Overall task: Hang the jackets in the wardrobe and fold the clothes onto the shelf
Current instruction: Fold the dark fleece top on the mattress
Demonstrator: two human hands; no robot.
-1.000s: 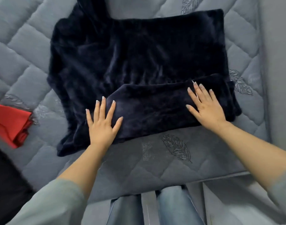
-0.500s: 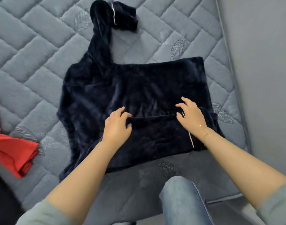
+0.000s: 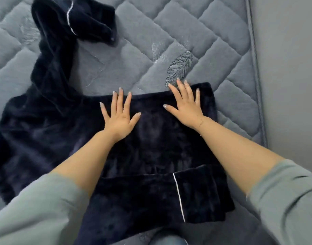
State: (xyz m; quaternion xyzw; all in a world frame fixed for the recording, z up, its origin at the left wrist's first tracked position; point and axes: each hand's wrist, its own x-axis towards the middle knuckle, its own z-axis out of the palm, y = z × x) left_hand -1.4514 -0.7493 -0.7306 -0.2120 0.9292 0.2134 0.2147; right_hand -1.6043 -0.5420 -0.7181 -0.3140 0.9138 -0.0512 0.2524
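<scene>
A grey quilted mattress with stitched leaf motifs fills the view, a grey wall along its right edge; on it lies a dark navy plush garment, its folded body spread left to right across the near half; one long sleeve runs away from the body toward the far left, its white-piped cuff bent back to the right; a second white-piped cuff lies folded over the near edge, pointing right; the left hand and right hand both rest flat on the garment's far fold, fingers straight and spread, palms down; grey-green sleeves cover the upper forearms.
</scene>
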